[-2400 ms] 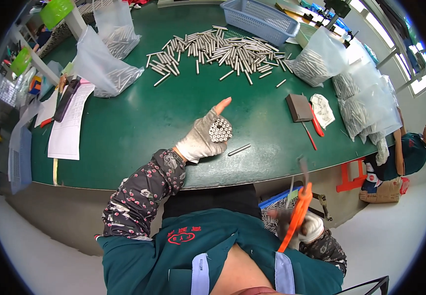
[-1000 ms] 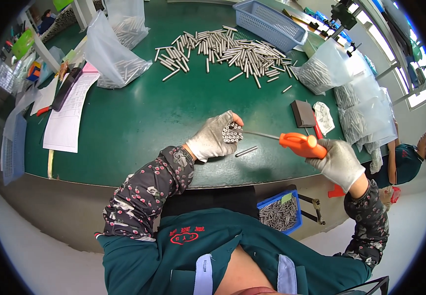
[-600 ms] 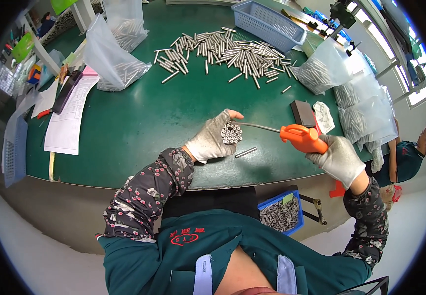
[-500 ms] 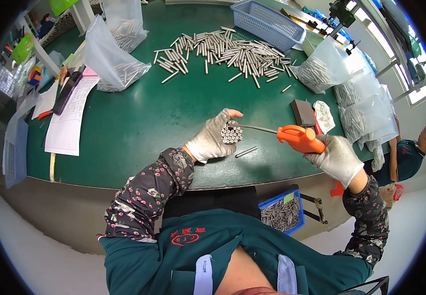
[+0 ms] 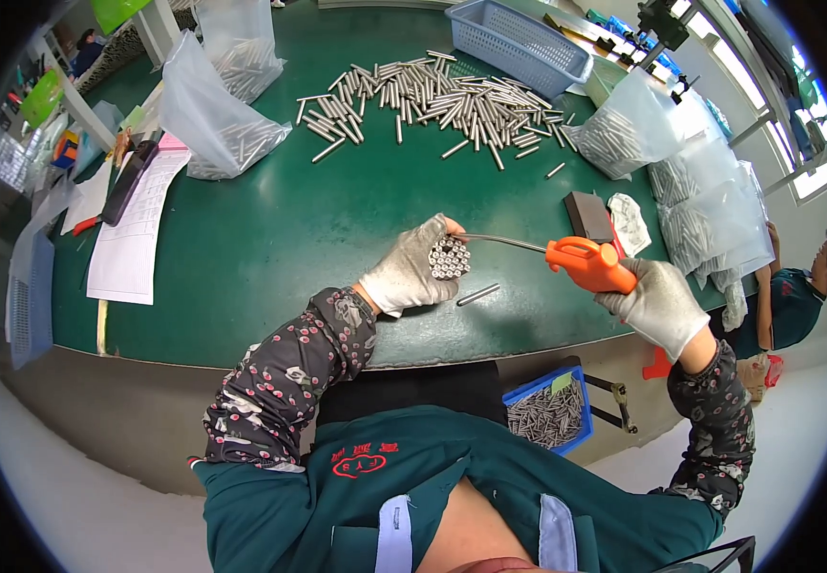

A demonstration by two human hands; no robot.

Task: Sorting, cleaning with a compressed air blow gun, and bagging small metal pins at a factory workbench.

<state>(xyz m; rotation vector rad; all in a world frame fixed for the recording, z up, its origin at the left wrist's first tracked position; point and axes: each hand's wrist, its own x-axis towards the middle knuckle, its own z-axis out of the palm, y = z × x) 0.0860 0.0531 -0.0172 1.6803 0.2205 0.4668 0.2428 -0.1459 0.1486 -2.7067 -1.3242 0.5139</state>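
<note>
In my gloved left hand (image 5: 406, 271) is a bundle of short metal pins (image 5: 449, 259), their round ends facing toward me and to the right. My gloved right hand (image 5: 664, 307) is wrapped round the handle of an orange air blow gun (image 5: 587, 265). Its long, slightly bent metal nozzle reaches left to the top edge of the bundle, near my left thumb; whether the tip touches is too small to tell. One loose pin (image 5: 478, 295) lies on the green table (image 5: 270, 239) just below the bundle. Farther back spreads a large pile of pins (image 5: 476, 103).
Clear bags of pins stand at back left (image 5: 227, 138) and right (image 5: 614, 138). A blue basket (image 5: 519, 48) sits behind the pile. Right of centre are a dark block (image 5: 587, 219) and crumpled white cloth (image 5: 629, 227). Papers (image 5: 137, 229) lie left. A blue bin (image 5: 587, 420) of pins is below the table edge.
The nozzle tip has shifted from over the bundle's upper pin ends to its top edge. My right hand and the blow gun have moved slightly right; my left hand stays nearly still.
</note>
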